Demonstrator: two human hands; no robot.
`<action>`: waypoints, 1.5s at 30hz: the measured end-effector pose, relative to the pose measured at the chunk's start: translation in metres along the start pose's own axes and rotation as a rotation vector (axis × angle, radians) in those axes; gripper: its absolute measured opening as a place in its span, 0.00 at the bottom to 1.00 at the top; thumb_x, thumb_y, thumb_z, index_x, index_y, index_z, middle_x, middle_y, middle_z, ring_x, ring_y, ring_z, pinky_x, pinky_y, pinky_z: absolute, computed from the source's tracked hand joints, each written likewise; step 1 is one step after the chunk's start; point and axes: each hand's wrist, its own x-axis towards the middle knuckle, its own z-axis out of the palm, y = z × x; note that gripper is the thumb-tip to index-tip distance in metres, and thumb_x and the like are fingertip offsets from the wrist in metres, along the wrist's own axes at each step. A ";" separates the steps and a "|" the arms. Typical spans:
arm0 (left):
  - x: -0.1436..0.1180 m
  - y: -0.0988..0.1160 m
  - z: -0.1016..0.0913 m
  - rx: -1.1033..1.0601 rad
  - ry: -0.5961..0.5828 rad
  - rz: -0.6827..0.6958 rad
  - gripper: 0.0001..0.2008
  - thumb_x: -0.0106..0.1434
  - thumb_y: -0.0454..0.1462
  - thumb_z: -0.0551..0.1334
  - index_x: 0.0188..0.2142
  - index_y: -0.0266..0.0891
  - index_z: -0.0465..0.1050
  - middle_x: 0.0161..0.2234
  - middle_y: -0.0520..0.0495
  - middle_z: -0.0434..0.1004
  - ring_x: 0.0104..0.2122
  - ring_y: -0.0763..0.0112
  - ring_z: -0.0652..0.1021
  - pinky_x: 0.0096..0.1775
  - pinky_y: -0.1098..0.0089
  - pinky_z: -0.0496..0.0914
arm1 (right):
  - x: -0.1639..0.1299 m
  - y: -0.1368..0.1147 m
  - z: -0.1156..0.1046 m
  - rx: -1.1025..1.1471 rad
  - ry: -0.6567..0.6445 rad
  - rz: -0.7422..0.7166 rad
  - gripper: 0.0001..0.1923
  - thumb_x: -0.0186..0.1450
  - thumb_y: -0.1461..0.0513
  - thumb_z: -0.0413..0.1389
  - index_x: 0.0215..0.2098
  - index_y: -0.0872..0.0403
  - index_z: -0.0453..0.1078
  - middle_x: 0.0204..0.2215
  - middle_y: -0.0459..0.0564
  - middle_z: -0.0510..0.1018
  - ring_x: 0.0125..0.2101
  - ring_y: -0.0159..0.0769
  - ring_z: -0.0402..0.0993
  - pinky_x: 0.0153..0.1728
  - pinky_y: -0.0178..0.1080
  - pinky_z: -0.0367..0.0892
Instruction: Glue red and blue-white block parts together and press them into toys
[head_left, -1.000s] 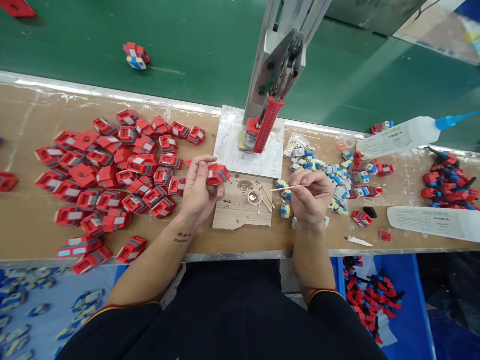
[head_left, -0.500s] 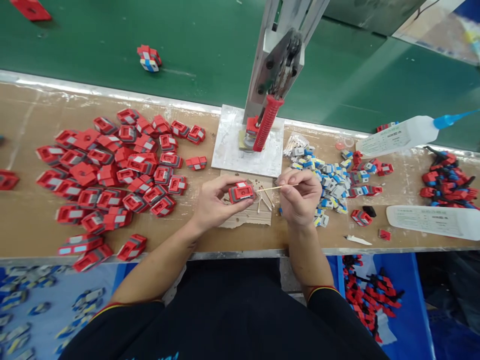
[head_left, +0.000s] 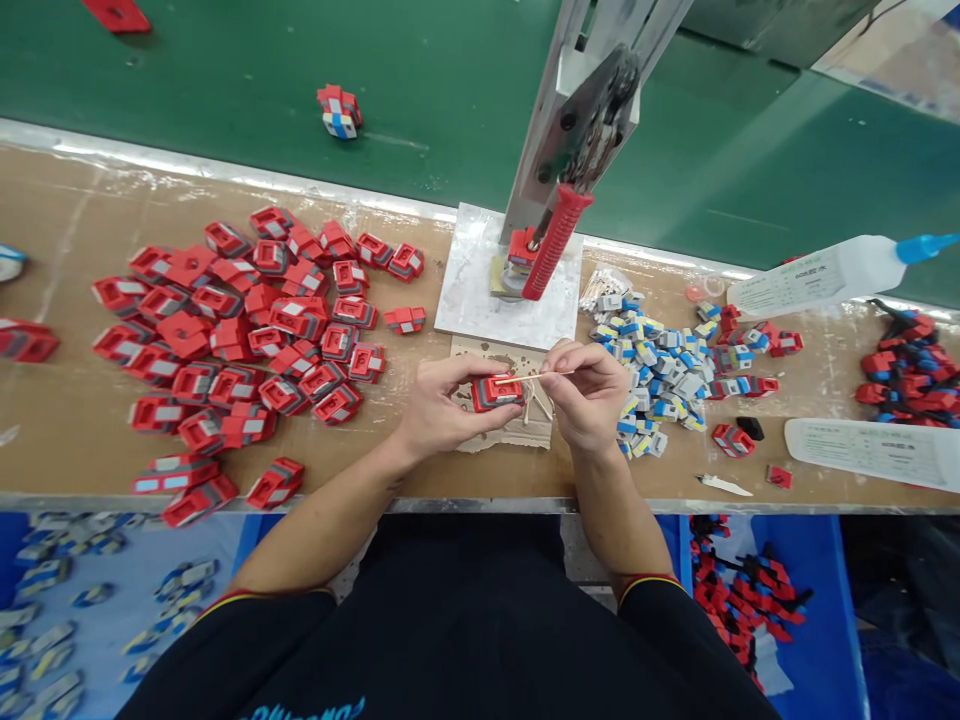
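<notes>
Between the thumb and fingers of my left hand (head_left: 444,405) is a red and grey plastic toy part (head_left: 498,398), its recessed side facing up. My right hand (head_left: 589,395) pinches a thin wooden cotton swab (head_left: 529,377), whose far end lies over the recess of the part. Beneath both hands, a torn piece of cardboard (head_left: 510,435) on the bench carries a few more swabs. A large group of similar red parts (head_left: 232,335) spreads to the left. To the right is a pile of small grey, blue and yellow parts (head_left: 664,365).
A lever press with a red handle (head_left: 556,242) stands on a white plate (head_left: 469,290) straight ahead. Two glue bottles (head_left: 817,280) lie at the right, near a small blade (head_left: 724,485). Blue bins (head_left: 821,600) with parts sit below the bench edge, and a green surface (head_left: 247,90) runs behind.
The swab has moved left, from beside the red part to over its recess. My right hand has come closer to my left. The whole view has shifted slightly.
</notes>
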 end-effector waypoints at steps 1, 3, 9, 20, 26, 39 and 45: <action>0.000 0.000 0.000 0.004 0.003 0.001 0.16 0.58 0.43 0.78 0.43 0.39 0.84 0.38 0.42 0.89 0.35 0.64 0.88 0.38 0.68 0.81 | 0.000 0.000 0.000 0.006 -0.007 -0.001 0.13 0.63 0.54 0.72 0.30 0.48 0.74 0.25 0.43 0.79 0.26 0.32 0.76 0.27 0.36 0.70; 0.000 0.000 0.000 0.014 0.000 -0.012 0.16 0.58 0.43 0.79 0.42 0.39 0.84 0.37 0.42 0.89 0.34 0.64 0.87 0.38 0.67 0.81 | 0.000 0.000 0.001 0.000 -0.017 0.000 0.12 0.63 0.55 0.72 0.31 0.48 0.75 0.25 0.43 0.80 0.27 0.32 0.76 0.27 0.36 0.70; -0.001 0.000 0.000 0.004 0.004 0.016 0.16 0.58 0.42 0.79 0.43 0.40 0.84 0.38 0.43 0.89 0.34 0.65 0.87 0.38 0.68 0.80 | 0.001 -0.002 -0.002 -0.064 -0.018 -0.028 0.12 0.63 0.55 0.72 0.31 0.49 0.76 0.25 0.44 0.81 0.27 0.33 0.77 0.27 0.37 0.71; 0.003 -0.001 -0.004 0.080 0.043 0.084 0.14 0.58 0.41 0.78 0.42 0.40 0.83 0.35 0.46 0.87 0.32 0.68 0.85 0.36 0.69 0.79 | 0.006 -0.012 -0.019 -0.168 -0.014 -0.168 0.05 0.64 0.61 0.69 0.32 0.48 0.78 0.24 0.44 0.82 0.26 0.34 0.78 0.27 0.38 0.70; 0.006 -0.007 -0.009 0.087 0.061 0.038 0.17 0.60 0.43 0.78 0.46 0.42 0.84 0.42 0.44 0.88 0.41 0.65 0.86 0.45 0.65 0.81 | 0.011 -0.015 -0.046 -0.418 -0.260 -0.133 0.06 0.63 0.64 0.68 0.31 0.47 0.78 0.25 0.43 0.83 0.26 0.35 0.76 0.30 0.41 0.71; 0.008 -0.010 -0.012 0.215 0.039 0.026 0.16 0.63 0.44 0.76 0.48 0.43 0.83 0.44 0.45 0.88 0.44 0.64 0.86 0.47 0.64 0.82 | 0.010 -0.011 -0.040 -0.278 -0.080 -0.074 0.10 0.63 0.58 0.70 0.27 0.47 0.76 0.22 0.44 0.80 0.24 0.35 0.74 0.27 0.41 0.69; 0.006 -0.007 -0.005 0.228 0.031 0.105 0.13 0.64 0.41 0.75 0.47 0.43 0.83 0.45 0.45 0.88 0.45 0.64 0.87 0.48 0.64 0.82 | 0.006 -0.006 -0.014 -0.161 -0.009 0.031 0.16 0.61 0.50 0.72 0.26 0.48 0.74 0.21 0.44 0.78 0.23 0.34 0.74 0.25 0.40 0.70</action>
